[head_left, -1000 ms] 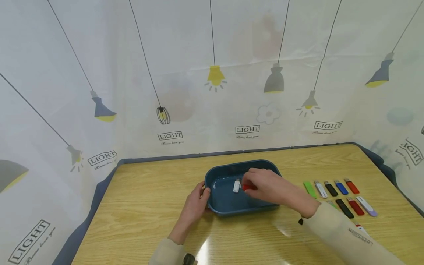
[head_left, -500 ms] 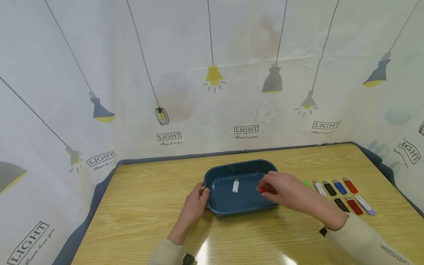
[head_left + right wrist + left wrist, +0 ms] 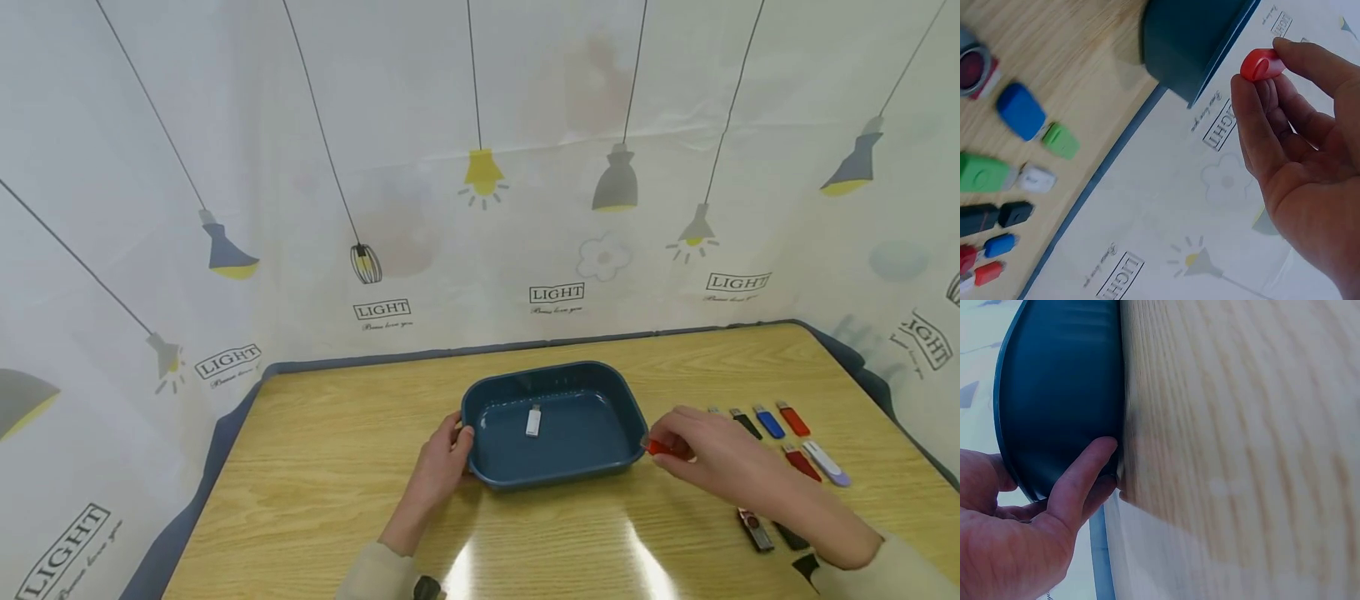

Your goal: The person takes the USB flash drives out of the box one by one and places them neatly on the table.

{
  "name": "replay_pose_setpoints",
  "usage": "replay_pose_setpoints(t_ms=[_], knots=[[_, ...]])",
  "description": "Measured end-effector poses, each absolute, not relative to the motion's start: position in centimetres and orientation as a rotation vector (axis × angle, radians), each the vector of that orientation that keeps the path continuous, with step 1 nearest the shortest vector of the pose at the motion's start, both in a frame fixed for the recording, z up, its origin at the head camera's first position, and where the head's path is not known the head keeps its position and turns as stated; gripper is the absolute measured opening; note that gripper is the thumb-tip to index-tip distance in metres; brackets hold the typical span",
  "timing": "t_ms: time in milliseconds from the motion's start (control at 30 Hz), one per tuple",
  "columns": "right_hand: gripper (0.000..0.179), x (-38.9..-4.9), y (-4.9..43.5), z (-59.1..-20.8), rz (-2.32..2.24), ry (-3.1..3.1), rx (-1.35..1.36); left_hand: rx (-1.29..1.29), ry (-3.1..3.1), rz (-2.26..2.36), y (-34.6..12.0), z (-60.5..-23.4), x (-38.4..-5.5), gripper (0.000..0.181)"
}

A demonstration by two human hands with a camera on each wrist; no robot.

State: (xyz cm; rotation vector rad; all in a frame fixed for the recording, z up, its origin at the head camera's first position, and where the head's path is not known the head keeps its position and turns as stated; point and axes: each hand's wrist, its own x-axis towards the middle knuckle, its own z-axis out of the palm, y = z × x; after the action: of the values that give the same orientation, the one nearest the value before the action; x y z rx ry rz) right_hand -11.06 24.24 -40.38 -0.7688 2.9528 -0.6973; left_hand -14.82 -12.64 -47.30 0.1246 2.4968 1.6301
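Observation:
My right hand (image 3: 712,454) pinches a red USB stick (image 3: 659,447) between thumb and fingertips, just off the right end of a dark blue plastic basin (image 3: 581,437). In the right wrist view, the red stick's rounded end (image 3: 1261,65) pokes out from the fingers, with the basin's wall (image 3: 1194,44) beyond. At the basin's left end, my left hand (image 3: 437,462) grips it, thumb at the rim. The left wrist view shows fingers (image 3: 1082,478) curled against the basin's outer side near the table. A white USB stick (image 3: 533,422) lies on the basin's floor.
Several more USB sticks lie in rows on the right of the wooden table (image 3: 337,467), among them a blue one (image 3: 769,422) and a white-and-purple one (image 3: 826,463). My right forearm covers part of them. A printed cloth (image 3: 450,275) hangs behind the table.
My right hand has moved right with the red USB stick, out of the basin and past its right rim. The left hand keeps its grip; the white stick stays put.

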Motion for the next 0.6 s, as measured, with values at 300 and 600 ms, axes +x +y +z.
replay_pose_setpoints(t_ms=[300,600], knots=[[0.015,-9.9,28.0,-41.6,-0.744,2.941,-0.584,0.130,2.538,1.591,-12.6,-47.3,-14.8,0.049],[0.018,-9.1,31.7,-42.3,-0.686,2.950,-0.411,0.156,2.513,1.631,-12.7,-47.3,-14.9,0.049]])
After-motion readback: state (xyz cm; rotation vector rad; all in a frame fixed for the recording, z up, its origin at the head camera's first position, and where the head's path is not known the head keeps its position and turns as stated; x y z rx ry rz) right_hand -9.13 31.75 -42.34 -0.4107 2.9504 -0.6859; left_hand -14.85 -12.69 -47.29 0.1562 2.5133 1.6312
